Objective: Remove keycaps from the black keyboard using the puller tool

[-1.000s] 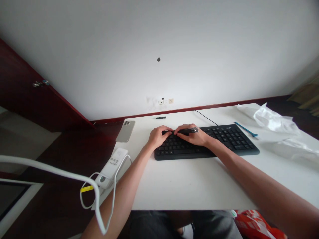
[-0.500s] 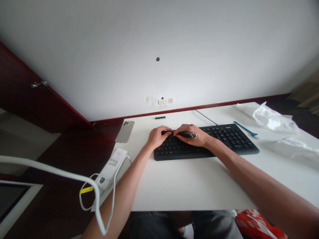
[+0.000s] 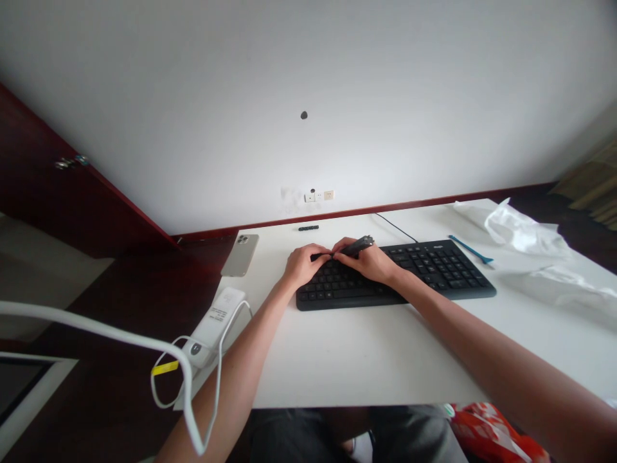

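Note:
A black keyboard (image 3: 434,270) lies on the white desk (image 3: 366,360). My left hand (image 3: 301,265) rests on the keyboard's upper left corner, fingers curled and pinched at the top key row. My right hand (image 3: 369,262) is beside it, fingers closed round a dark pen-like tool (image 3: 357,245) whose far end tilts up to the right. The tool's tip meets my left fingertips at the top row of keys. What sits between the fingertips is too small to make out.
A phone (image 3: 240,254) lies face down at the desk's far left corner. A white power bank with a looped white cable (image 3: 212,325) hangs at the left edge. A small black strip (image 3: 308,227), a blue tool (image 3: 471,250) and crumpled white plastic (image 3: 525,235) lie farther back and right.
The dark tool in my right hand has tilted from lying flat along the keys to pointing up and right. Both hands stay at the keyboard's upper left.

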`<state>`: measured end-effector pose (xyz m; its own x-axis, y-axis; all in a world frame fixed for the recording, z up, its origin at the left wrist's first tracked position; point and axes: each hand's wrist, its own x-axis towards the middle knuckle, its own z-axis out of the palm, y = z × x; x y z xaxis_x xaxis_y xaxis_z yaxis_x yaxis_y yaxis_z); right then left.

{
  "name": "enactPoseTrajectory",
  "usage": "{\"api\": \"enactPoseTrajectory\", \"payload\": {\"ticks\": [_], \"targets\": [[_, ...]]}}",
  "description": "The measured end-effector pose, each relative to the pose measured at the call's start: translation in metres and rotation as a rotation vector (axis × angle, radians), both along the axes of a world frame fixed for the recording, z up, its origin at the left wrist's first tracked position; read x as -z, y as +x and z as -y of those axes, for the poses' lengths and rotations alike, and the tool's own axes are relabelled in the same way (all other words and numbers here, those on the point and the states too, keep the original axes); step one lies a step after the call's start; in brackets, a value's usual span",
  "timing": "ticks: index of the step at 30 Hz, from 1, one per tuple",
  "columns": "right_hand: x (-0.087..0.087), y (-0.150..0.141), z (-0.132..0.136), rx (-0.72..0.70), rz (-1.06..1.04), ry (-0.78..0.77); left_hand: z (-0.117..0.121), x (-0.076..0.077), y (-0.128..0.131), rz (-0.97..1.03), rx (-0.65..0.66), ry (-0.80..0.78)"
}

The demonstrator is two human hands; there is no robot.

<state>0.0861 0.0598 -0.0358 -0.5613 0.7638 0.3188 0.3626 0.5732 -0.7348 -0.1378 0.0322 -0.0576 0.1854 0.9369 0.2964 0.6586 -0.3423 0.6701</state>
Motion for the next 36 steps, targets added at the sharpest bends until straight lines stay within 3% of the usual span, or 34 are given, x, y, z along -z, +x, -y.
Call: {"api": "enactPoseTrajectory", "payload": {"ticks": [10,20,30,36], "targets": [[0.003,-0.002,0.000,0.087,-0.012,-0.020,0.001,-0.002,0.001,-0.006,-0.037,-0.002],[0.000,0.000,-0.003,0.386,-0.175,0.048,0.003,-0.001,0.001,0.080,-0.047,0.045],[0.001,-0.012,0.004,0.265,-0.260,0.088,0.007,-0.011,0.006,0.008,0.025,0.325],[0.004,-0.016,0.006,0.122,-0.470,-0.230,0.013,-0.019,0.012,0.015,0.032,0.377]]}}
